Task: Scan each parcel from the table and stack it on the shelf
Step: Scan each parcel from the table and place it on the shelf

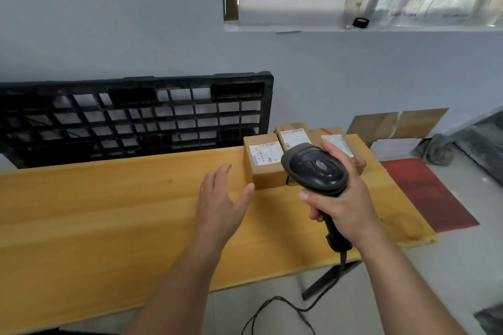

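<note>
Right hand (345, 204) wraps the scanner (315, 168) handle, fingers curled tight round it; the head is held above the parcels, facing down. Left hand (220, 198) flat, fingers straight, holding nothing, with the thumb tip right at the near corner of the left parcel (262, 155); can't tell if it touches. Three parcels in a row at the table's (109, 212) far right end: left, middle (292, 137), right (340, 144), labels up. Cable (272, 304) trails to the floor. Black pallet (136, 117) leans on the wall behind.
</note>
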A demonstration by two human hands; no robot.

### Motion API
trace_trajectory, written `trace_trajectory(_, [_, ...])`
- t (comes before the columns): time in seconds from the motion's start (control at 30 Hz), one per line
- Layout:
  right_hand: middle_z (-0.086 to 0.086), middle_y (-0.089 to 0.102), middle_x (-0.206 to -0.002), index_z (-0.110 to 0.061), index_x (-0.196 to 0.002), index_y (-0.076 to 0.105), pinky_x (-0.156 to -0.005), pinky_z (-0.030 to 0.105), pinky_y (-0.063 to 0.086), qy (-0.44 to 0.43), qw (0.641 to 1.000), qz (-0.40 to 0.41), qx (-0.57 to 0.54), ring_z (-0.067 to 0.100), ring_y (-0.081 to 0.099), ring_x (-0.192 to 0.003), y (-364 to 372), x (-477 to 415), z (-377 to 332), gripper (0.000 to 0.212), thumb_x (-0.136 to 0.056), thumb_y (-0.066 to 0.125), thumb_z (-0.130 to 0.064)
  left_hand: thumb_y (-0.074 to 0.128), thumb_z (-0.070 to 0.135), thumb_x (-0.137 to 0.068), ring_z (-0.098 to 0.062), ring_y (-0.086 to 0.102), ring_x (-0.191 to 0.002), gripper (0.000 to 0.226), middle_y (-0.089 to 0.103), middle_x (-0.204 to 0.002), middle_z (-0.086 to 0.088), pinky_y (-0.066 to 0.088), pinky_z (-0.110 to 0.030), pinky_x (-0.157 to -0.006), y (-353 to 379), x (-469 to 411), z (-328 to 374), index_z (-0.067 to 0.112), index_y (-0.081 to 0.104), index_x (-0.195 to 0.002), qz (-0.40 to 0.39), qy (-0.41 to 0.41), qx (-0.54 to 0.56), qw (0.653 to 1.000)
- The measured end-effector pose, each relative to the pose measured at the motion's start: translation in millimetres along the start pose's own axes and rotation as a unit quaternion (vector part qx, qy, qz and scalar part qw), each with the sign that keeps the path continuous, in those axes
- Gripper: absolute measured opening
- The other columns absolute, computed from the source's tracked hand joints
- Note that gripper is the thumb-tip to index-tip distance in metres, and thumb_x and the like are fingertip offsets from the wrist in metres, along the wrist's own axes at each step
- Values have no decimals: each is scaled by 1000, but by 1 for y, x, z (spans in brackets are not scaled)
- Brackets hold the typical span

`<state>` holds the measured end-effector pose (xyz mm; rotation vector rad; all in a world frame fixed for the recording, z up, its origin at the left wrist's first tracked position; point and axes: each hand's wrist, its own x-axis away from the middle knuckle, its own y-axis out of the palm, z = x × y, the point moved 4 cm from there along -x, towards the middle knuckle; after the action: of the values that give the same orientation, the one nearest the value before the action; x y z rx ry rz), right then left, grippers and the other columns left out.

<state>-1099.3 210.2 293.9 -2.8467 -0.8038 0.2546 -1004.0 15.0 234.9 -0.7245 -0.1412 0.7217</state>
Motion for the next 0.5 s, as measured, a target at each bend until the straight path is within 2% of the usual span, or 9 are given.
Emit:
trace_trajectory(0.2, [5, 59, -122, -62, -124, 45, -53, 37, 55, 27, 1000, 1, 4, 29, 63, -52, -11, -43, 26, 90, -71, 81, 2, 51, 47, -94, -16, 35, -135, 66, 32, -150, 1, 38, -41, -108, 30, -46, -4, 24, 25, -150, -29, -39, 17, 999])
trace_trajectory(0.37, [9, 58, -123, -62, -122, 44, -51, 35, 54, 53, 998, -28, 3, 29, 62, -52, -14, -93, 54, 88, -72, 81, 1, 44, 46, -98, -18, 35, -134, 64, 33, -150, -5, 36, -42, -109, 61, -82, -9, 18, 24, -151, -68, -84, 10, 994])
trace_trajectory(0.43, [6, 60, -121, -58, -123, 44, -50, 35, 54, 68, 997, -46, -3, 27, 61, -51, -14, -113, 65, 86, -73, 80, 2, 41, 45, -99, -20, 36, -133, 61, 34, -149, -8, 35, -38, -109, 76, -94, -13, 15, 27, -150, -91, -111, 8, 990])
trace_trajectory(0.5, [1, 61, -119, -56, -124, 43, -50, 33, 54, 83, 994, -67, -5, 25, 61, -50, -12, -131, 77, 85, -73, 79, 2, 37, 43, -101, -19, 38, -129, 54, 38, -145, -9, 32, -28, -99, 89, -104, -15, 11, 35, -144, -109, -137, 5, 985])
